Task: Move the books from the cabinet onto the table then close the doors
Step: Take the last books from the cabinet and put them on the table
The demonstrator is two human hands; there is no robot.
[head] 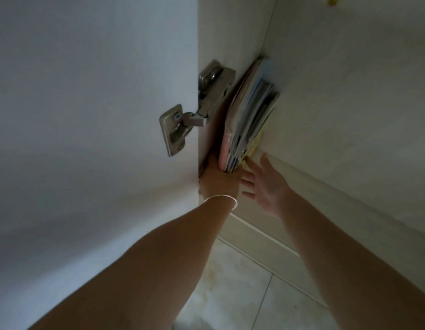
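Observation:
A row of thin books [248, 115] stands upright against the left inner wall of the open cabinet [349, 91], a pink cover on the outside. My left hand [218, 179] reaches in beside the pink cover, its fingers hidden between the books and the wall; the near ends of the books rest against it. A white bangle sits on that wrist. My right hand [264, 181] is spread with straight fingers just right of the books' near ends, and one fingertip touches the yellowish edge.
The open white cabinet door [87, 115] fills the left, held by a metal hinge [194, 108]. The cabinet's front ledge [314, 186] runs under my right arm. Pale floor tiles [242, 282] show below.

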